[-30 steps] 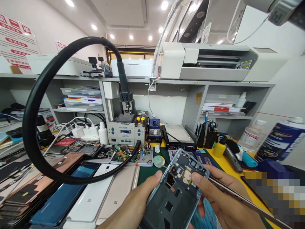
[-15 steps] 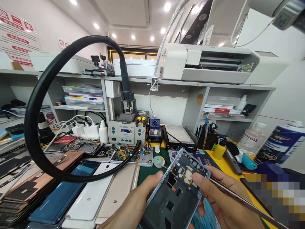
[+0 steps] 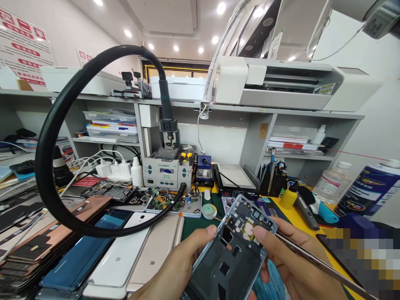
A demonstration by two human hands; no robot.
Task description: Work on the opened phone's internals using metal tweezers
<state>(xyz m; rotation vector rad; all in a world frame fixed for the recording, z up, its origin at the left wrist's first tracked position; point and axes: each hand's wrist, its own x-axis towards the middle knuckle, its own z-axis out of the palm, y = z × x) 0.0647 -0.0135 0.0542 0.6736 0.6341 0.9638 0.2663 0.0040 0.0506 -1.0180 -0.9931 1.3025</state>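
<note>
While both hands hold it low in the middle of the view, the work reads as follows.

Phone frame (image 3: 233,254): an opened phone housing, inside face up, dark plate within a pale blue-grey rim, several cut-outs, a round pale patch and small gold and white parts near the top end.
Where: above the green mat (image 3: 192,227), just in front of the person, nearest of all things.
Axis: long axis runs from lower left to upper right; the camera end points away, toward the shelves, tilted up.
Left hand (image 3: 175,271): fingers curled under the frame, thumb pressed on its left edge, clasping it.
Right hand (image 3: 290,266): thumb pressed on the frame's upper right face; fingers closed around the tweezers (image 3: 315,260), whose long metal shaft runs off to the lower right.
Phone backs (image 3: 118,258): white, gold and blue covers lie side by side left of the hands; two bear a small "mi" mark.
Black hose (image 3: 46,158): a big loop rising to the hot-air handle (image 3: 167,121) on the grey station (image 3: 165,173).
Bottles: a yellow one (image 3: 288,196), a clear one (image 3: 331,183), a blue can (image 3: 368,189); labels too small to read.
White machine (image 3: 275,83): on the top shelf, yellow sticker unreadable.
Wall signs (image 3: 21,46): red writing, unreadable.
</note>
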